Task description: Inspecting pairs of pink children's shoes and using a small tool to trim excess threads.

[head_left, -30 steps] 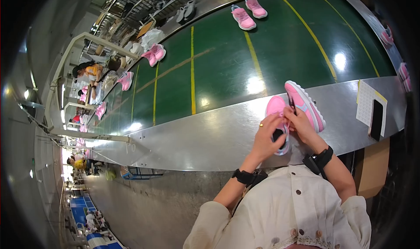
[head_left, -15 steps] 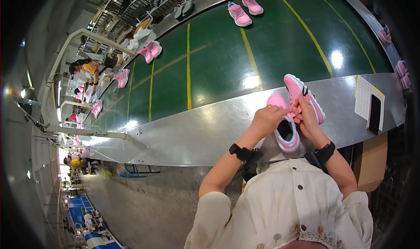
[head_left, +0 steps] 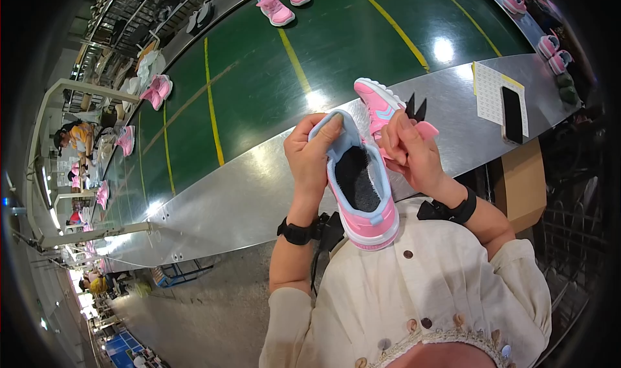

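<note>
A pink child's sneaker (head_left: 375,220) with a light-blue collar and dark insole is raised close to my body, its opening facing up. My left hand (head_left: 306,154) is closed on its tongue (head_left: 343,132), thumb on the light-blue lining. My right hand (head_left: 414,153) is closed beside the shoe's right edge with dark pointed snips (head_left: 416,108) standing out above the fingers. A pink strap (head_left: 425,131) shows at that hand; whether the fingers pinch it is unclear. Just behind, a second pink sneaker (head_left: 375,99) lies on the metal ledge, partly covered by my right hand.
A metal ledge (head_left: 246,203) borders a green conveyor belt (head_left: 249,102) with yellow lines. Pink shoes (head_left: 276,10) sit farther along it. A phone (head_left: 512,114) lies on a printed sheet (head_left: 488,93) at right, above a cardboard box (head_left: 522,183). Another person (head_left: 81,138) is far left.
The sneaker has been lifted off the ledge toward me. My left hand has moved from the laces to the tongue, which is pulled back. The snips' points now stand out above my right hand.
</note>
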Available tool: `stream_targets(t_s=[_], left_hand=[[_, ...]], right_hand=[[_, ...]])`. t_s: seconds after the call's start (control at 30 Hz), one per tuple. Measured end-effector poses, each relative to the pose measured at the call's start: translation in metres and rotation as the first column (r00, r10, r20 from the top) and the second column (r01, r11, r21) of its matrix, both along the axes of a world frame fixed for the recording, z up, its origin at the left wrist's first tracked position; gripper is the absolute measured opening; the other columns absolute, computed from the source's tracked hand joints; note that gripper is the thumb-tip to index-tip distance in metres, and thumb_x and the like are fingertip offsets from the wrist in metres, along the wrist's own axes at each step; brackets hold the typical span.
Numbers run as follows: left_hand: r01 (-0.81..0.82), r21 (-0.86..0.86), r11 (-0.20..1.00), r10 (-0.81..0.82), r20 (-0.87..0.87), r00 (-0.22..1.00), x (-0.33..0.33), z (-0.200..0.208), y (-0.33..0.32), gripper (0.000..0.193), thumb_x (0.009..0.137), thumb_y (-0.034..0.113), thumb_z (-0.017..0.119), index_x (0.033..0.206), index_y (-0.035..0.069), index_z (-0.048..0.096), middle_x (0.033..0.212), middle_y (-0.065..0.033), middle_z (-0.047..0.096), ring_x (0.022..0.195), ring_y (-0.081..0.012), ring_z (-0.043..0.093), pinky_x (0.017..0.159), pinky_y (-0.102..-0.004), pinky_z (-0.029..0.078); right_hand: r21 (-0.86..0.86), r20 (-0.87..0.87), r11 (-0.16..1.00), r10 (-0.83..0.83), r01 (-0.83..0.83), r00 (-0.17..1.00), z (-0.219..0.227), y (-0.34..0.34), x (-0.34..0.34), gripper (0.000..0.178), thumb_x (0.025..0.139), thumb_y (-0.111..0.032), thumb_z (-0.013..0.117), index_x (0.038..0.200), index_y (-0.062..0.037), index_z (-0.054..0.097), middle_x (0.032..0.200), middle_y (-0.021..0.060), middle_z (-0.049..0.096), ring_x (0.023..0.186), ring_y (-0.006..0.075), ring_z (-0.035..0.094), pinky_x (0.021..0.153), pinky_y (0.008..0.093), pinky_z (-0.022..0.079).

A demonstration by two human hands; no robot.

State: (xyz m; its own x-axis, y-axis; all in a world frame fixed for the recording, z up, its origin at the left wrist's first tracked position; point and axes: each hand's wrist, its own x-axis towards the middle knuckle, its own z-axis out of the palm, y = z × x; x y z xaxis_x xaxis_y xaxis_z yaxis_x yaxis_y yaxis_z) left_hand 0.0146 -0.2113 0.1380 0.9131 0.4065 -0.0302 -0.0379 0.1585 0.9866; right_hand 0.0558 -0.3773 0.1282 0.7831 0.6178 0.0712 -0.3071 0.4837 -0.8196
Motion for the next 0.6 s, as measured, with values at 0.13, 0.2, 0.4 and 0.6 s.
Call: stream_targets(t_s=[0.13,0.2,0.4,0.6], left_hand=[[0.004,-0.235,0.972,-0.007,-0.01,1.0,0.003,-0.001,0.003,0.014,0.082,0.015,0.066,0.083,0.0,0.064,0.071,0.0004,0.059,0.06,-0.0049,0.052,0.055,-0.0184,0.04],[0.02,-0.27,0.963,-0.033,-0.045,0.998,0.006,-0.001,0.007,0.014,0.083,0.015,0.066,0.083,0.001,0.064,0.07,0.0005,0.059,0.059,-0.0049,0.052,0.055,-0.0185,0.039],[0.053,-0.375,0.925,-0.074,-0.042,0.996,0.013,0.0,0.017,0.014,0.084,0.015,0.064,0.084,0.001,0.062,0.072,0.0,0.06,0.059,-0.0049,0.052,0.054,-0.0181,0.04],[0.012,-0.272,0.962,-0.011,0.005,1.0,0.004,0.005,0.012,0.016,0.086,0.017,0.062,0.087,0.002,0.06,0.076,-0.002,0.061,0.064,-0.0082,0.057,0.059,-0.0202,0.044]], right_hand=[[-0.027,0.071,1.0,-0.011,0.013,0.997,-0.002,-0.002,0.001,0.043,0.098,-0.04,0.034,0.071,-0.0076,0.039,0.056,-0.0023,0.035,0.047,0.0051,0.032,0.043,0.0203,0.027],[-0.006,0.09,1.0,-0.007,0.007,0.996,-0.003,-0.002,0.002,0.042,0.098,-0.04,0.034,0.072,-0.0075,0.039,0.057,-0.0021,0.036,0.048,0.0052,0.033,0.043,0.0204,0.027],[-0.012,0.152,1.0,-0.014,0.016,0.988,-0.001,0.001,0.009,0.039,0.099,-0.037,0.034,0.074,-0.0072,0.039,0.059,-0.0017,0.037,0.049,0.0054,0.033,0.044,0.0203,0.029],[0.066,-0.108,0.986,0.162,-0.155,0.981,0.003,-0.002,0.016,0.029,0.093,-0.029,0.049,0.076,-0.0066,0.043,0.063,-0.0013,0.042,0.05,0.0047,0.034,0.046,0.0194,0.03]])
